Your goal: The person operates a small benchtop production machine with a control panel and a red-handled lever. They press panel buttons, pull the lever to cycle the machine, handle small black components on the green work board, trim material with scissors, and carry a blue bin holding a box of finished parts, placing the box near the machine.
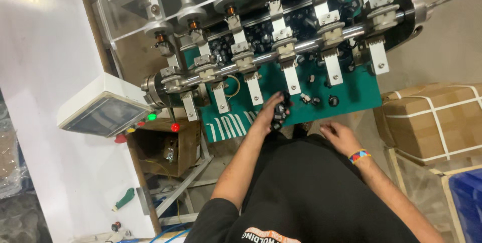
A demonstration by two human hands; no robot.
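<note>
Small black parts [279, 114] bunched in left hand [268, 115], grip curled shut round them, at the near edge of the green worktop [361, 89]. Right hand [337, 135] at 3 o'clock from it, resting half open on the edge, holding nothing. Looks like the loading step. Further out at 12 o'clock, row of white clamps [283, 47] along the steel shaft [261, 58], copper coils [231, 10] behind. Next up probably calls for seating parts singly.

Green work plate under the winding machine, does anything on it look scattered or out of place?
Yes. Small black bobbin parts lie loose across the green work plate instead of in a tray, with a denser heap behind the steel shaft. The left hand holds several; the right hand rests at the plate's front edge.
</note>
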